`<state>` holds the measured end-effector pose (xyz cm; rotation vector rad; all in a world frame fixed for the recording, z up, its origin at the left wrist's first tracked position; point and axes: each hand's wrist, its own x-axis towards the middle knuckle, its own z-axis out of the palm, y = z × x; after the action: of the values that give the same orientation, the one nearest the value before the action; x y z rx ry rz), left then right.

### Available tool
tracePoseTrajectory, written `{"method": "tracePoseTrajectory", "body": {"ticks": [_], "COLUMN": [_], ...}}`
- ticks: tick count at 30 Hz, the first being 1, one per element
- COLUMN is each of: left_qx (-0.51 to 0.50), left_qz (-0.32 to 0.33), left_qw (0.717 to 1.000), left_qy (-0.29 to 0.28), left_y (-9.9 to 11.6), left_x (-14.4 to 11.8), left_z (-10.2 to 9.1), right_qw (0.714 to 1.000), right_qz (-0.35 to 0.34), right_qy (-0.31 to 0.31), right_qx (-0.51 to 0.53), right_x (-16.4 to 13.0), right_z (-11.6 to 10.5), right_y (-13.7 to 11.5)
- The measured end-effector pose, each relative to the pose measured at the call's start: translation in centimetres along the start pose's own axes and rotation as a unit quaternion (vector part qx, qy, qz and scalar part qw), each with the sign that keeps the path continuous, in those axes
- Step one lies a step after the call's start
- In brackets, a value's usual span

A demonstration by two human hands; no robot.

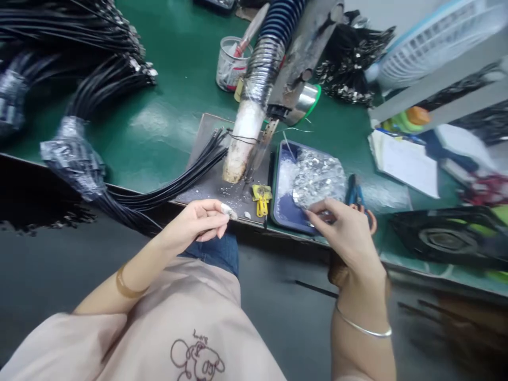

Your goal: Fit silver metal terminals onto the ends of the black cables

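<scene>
My left hand (208, 219) is at the table's front edge, thumb pressed against the index finger, whose tip has a white wrap. Whether a small part sits in that pinch I cannot make out. Over the near right side of a blue tray (283, 209), my right hand (345, 227) has thumb and fingertips together beside a heap of small shiny metal pieces (319, 177). Anything between those fingertips is too small to name. Left of the tray lies a yellow clip-like piece (262, 200) on a dark board (198, 151), near a bundle of black cables (170, 185).
A ribbed hose with a white nozzle (242, 132) hangs over the board. Pliers (356, 191) lie right of the tray. A plastic cup (230, 66) stands behind. More cable bundles (107, 84) lie left; a notepad (407, 166) and white basket (432, 42) are right.
</scene>
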<state>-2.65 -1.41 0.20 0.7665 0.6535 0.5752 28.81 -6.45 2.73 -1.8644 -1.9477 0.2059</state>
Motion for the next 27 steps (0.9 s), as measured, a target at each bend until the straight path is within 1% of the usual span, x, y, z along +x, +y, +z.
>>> {"method": "tracePoseTrajectory", "body": {"ticks": [3, 5, 7, 9, 13, 15, 17, 20, 22, 24, 25, 27], "left_qx": [0.041, 0.094, 0.150, 0.197, 0.246, 0.236, 0.193, 0.097, 0.044, 0.009, -0.001, -0.008], "left_qz": [0.007, 0.011, 0.021, 0.030, 0.033, 0.018, 0.002, 0.018, 0.040, 0.054, 0.058, 0.064], "left_qw": [0.999, 0.996, 0.988, 0.980, 0.966, 0.968, 0.979, 0.995, 0.997, 0.995, 0.995, 0.995], "left_qy": [-0.005, -0.003, -0.009, -0.028, -0.078, -0.086, -0.065, 0.008, 0.054, 0.079, 0.083, 0.080], "left_y": [0.4, 0.6, 0.9, 1.0, 1.0, 0.8, 0.5, 0.2, 0.1, 0.1, 0.1, -0.1], "left_x": [0.3, 0.4, 0.4, 0.2, 0.0, 0.0, 0.1, 0.3, 0.3, 0.4, 0.4, 0.4], "left_z": [0.2, 0.6, 1.1, 1.6, 1.8, 1.5, 1.0, 0.5, 0.4, 0.5, 0.6, 0.8], "right_qw": [0.998, 0.997, 0.997, 0.998, 0.999, 0.999, 0.999, 0.999, 0.998, 0.998, 0.997, 0.991], "right_qz": [0.040, 0.048, 0.052, 0.052, 0.031, 0.017, 0.009, 0.018, 0.039, 0.059, 0.066, 0.075], "right_qy": [0.037, 0.043, 0.036, 0.027, -0.004, -0.023, -0.035, -0.044, -0.042, -0.012, 0.018, 0.102], "right_qx": [-0.027, -0.039, -0.040, -0.027, 0.032, 0.046, 0.038, 0.022, 0.029, 0.037, 0.038, 0.042], "right_x": [-0.6, -0.8, -0.8, -0.7, -0.1, 0.2, 0.4, 0.6, 0.4, -0.2, -0.6, -1.6], "right_z": [-0.3, -0.4, -0.4, -0.3, -0.2, -0.3, -0.4, -0.4, -0.4, -0.2, -0.2, -0.1], "right_y": [0.1, 0.0, -0.2, -0.2, 0.0, 0.2, 0.5, 0.8, 0.9, 0.6, 0.2, -1.0]}}
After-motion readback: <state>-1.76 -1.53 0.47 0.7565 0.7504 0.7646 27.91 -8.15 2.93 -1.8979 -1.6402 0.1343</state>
